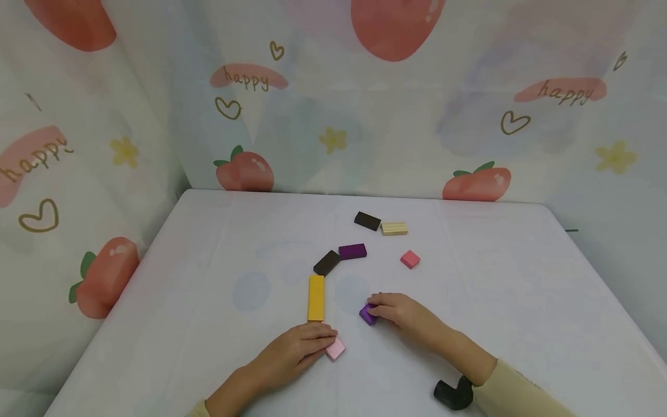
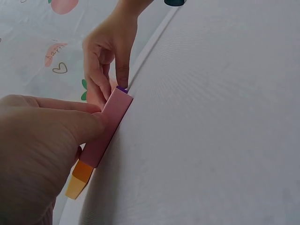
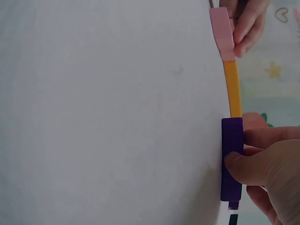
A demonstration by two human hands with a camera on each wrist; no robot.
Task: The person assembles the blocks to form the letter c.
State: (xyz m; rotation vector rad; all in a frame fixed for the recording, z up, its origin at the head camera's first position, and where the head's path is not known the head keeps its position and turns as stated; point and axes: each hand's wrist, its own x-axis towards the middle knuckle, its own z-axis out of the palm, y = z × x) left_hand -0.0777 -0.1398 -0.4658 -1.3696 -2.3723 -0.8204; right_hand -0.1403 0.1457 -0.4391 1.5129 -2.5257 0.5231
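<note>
Near the front middle of the table, my left hand [image 1: 292, 354] pinches a light pink block [image 1: 336, 349], which looks long and rectangular in the left wrist view. To its right, my right hand [image 1: 411, 318] holds a purple block [image 1: 366, 315] between thumb and fingers, low at the tabletop. A yellow bar [image 1: 316, 298] lies just beyond the left fingertips. Past its far end sit a dark brown block [image 1: 326, 263] and a darker purple block [image 1: 352, 251], set in a bending line. The left fingers partly cover the pink block in the head view.
Farther back lie another dark brown block [image 1: 367, 221], a ridged cream block [image 1: 394, 229] and a coral-pink block [image 1: 410, 259]. A black curved object [image 1: 453, 395] stands beside the right sleeve [image 1: 516, 391]. Patterned cloth [image 1: 385, 116] rises behind the white table [image 1: 234, 231].
</note>
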